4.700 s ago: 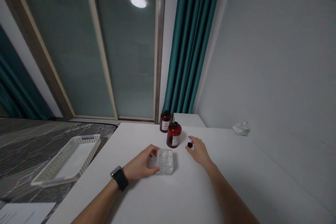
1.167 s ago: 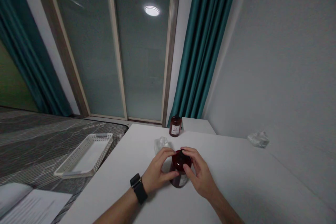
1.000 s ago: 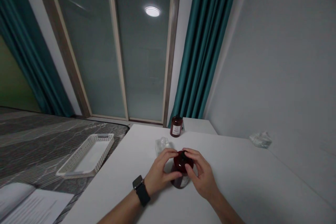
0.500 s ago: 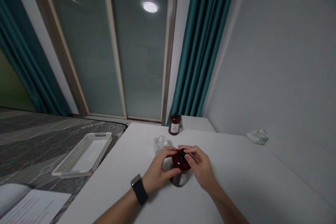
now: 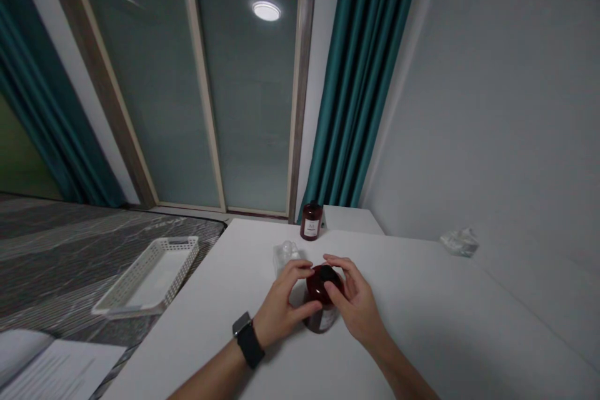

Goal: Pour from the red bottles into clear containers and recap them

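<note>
A dark reddish-brown bottle (image 5: 319,290) with a black cap (image 5: 329,273) and a pale label stands upright on the white table. My left hand (image 5: 287,303) is wrapped around its left side, thumb in front and fingers behind. On the right, my right hand (image 5: 355,297) curves around the bottle's shoulder beside the cap, the thumb lying against the glass in front and the fingers behind. A clear plastic packet (image 5: 285,254) with rounded bulges lies just beyond my left hand.
A second brown bottle (image 5: 311,221) with a white label stands at the table's far edge, near a white box-like surface (image 5: 351,219). Crumpled clear plastic (image 5: 459,242) lies at the right by the wall. Left of the table are a white basket (image 5: 112,305) and an open book (image 5: 65,369).
My right thumb and fingers have spread from the black cap, which shows more now, and the thumb has shifted down onto the bottle's shoulder. My left hand keeps its hold.
</note>
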Available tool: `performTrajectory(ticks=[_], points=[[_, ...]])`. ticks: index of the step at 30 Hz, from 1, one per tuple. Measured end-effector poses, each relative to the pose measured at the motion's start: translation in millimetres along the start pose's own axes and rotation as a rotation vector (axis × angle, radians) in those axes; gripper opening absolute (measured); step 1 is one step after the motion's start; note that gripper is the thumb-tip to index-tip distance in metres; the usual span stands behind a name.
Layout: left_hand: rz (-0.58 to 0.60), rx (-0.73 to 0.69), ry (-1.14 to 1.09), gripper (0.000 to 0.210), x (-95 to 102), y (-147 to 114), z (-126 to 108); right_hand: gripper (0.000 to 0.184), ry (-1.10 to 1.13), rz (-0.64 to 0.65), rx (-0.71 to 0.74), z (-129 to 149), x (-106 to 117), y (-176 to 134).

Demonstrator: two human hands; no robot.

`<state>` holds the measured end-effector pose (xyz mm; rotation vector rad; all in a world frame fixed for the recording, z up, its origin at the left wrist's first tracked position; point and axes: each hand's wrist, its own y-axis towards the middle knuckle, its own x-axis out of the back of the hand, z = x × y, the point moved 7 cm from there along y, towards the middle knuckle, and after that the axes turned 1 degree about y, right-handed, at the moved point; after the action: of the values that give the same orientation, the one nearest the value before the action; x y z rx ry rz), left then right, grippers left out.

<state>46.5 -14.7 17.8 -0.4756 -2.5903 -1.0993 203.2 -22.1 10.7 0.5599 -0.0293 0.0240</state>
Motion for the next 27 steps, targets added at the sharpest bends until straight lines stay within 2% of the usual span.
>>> performTrajectory(ticks=[4, 9, 13, 17, 23, 27], points=[[-0.021, -0.095, 0.075, 0.039, 1.7, 0, -9, 0.027, 0.012, -0.037, 0.02, 1, 2, 0], [-0.043, -0.18, 0.139, 0.036, 2.3, -1, -16, 0.031, 0.034, 0.023, -0.052, -1, -2, -1], [-0.048, -0.164, 0.138, 0.036, 3.1, -1, -14, 0.029, 0.005, -0.046, 0.004, 4, 3, 0], [-0.04, -0.154, 0.118, 0.036, 3.5, -1, -14, 0.032, 0.057, 0.008, -0.054, 1, -2, 1], [-0.034, -0.138, 0.097, 0.035, 3.4, 0, -13, 0.03, 0.032, -0.036, -0.012, 6, 2, 1], [-0.037, -0.132, 0.087, 0.034, 4.0, 1, -13, 0.034, 0.109, 0.031, -0.076, 4, -1, 1]])
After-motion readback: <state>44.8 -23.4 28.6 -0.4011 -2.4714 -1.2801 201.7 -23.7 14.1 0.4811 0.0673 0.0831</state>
